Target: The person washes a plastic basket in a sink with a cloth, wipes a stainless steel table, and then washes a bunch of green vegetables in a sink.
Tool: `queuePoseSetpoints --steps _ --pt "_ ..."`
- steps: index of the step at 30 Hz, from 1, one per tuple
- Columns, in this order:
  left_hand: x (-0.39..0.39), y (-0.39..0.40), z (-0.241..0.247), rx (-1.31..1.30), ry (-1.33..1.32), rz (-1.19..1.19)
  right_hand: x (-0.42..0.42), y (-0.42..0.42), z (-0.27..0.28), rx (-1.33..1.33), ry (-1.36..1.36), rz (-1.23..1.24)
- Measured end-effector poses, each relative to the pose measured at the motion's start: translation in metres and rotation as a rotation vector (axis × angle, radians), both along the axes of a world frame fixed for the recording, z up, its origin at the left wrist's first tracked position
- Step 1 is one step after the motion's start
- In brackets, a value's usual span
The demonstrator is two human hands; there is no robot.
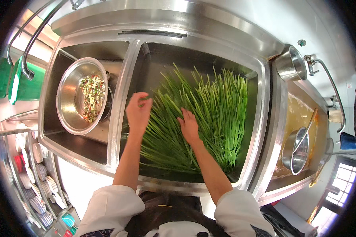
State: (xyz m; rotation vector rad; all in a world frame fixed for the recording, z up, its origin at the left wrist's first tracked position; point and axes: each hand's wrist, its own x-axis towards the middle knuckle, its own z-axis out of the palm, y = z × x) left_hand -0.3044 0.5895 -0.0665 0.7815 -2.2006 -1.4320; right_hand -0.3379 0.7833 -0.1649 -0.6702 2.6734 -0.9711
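Long green leafy stalks, like garlic chives (222,112), lie in water in the large basin of a stainless steel sink (126,89). My right hand (190,126) rests on the middle of the greens, fingers extended. Near the basin's left side, my left hand (139,111) is raised beside the greens with its fingers curled. A bit of green shows between its thumb and fingers, but whether it is gripped or lies behind them is unclear. In the smaller left basin, a metal bowl (69,100) holds chopped scraps (92,96) of mixed colours along its right side.
Faucets (28,71) reach in at the upper left. Thin dark rods (152,34) lie on the sink's back ledge. To the right stand a steel pot (290,63) and a basin of yellowish liquid (293,109) with a metal bowl (296,151) in it. Shelved dishes (40,180) are at lower left.
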Motion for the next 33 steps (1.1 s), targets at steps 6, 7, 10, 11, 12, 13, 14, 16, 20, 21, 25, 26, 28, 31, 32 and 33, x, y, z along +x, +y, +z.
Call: queuePoseSetpoints --steps 6,7,10,11,12,13,14,16,20,21,25,26,28,31,32,33 --pt "0.024 -0.055 0.107 0.279 0.308 -0.232 0.004 0.000 0.006 -0.002 -0.152 -0.012" --pt "0.034 -0.077 0.137 0.122 0.293 -0.152 0.004 0.005 0.003 0.023 -0.137 -0.029" --pt "0.062 -0.158 0.215 0.460 0.568 -0.182 0.002 0.008 -0.001 0.052 -0.088 -0.043" --pt "0.073 -0.195 0.213 0.652 0.686 -0.559 0.004 0.003 0.008 0.023 -0.170 -0.053" --pt "0.079 -0.237 0.191 0.592 0.540 -0.636 0.004 0.005 -0.001 0.014 -0.052 -0.031" --pt "0.098 -0.279 0.155 0.410 0.182 -0.435 0.008 -0.002 0.002 0.031 -0.077 0.002" --pt "0.120 -0.314 0.119 0.241 -0.244 -0.297 0.011 -0.009 0.006 0.049 -0.098 0.027" --pt "0.134 -0.344 0.083 -0.286 -1.007 -0.273 0.009 -0.007 -0.009 0.055 -0.067 0.060" --pt "0.081 -0.235 0.043 -0.084 -0.409 -0.278 -0.005 0.003 0.008 -0.010 -0.240 0.032" --pt "0.071 -0.206 0.026 -0.059 -0.205 -0.370 -0.011 0.002 0.010 0.021 -0.251 0.047" --pt "0.035 -0.054 -0.021 0.391 -0.174 -0.280 -0.025 -0.023 0.033 0.091 -0.372 -0.026" --pt "0.018 -0.031 -0.045 0.396 -0.223 -0.095 -0.030 -0.033 0.037 0.062 -0.283 -0.040" --pt "-0.011 0.004 -0.090 0.266 -0.268 0.123 -0.040 -0.062 0.041 0.047 -0.150 -0.054" --pt "-0.044 0.030 -0.133 0.045 -0.290 0.162 -0.041 -0.094 0.005 0.311 -0.141 -0.103" --pt "-0.051 0.029 -0.137 0.101 -0.327 0.114 -0.040 -0.089 -0.024 0.293 0.070 -0.111" --pt "-0.053 0.021 -0.145 0.152 -0.372 0.102 -0.039 -0.092 -0.024 0.254 -0.036 -0.091"
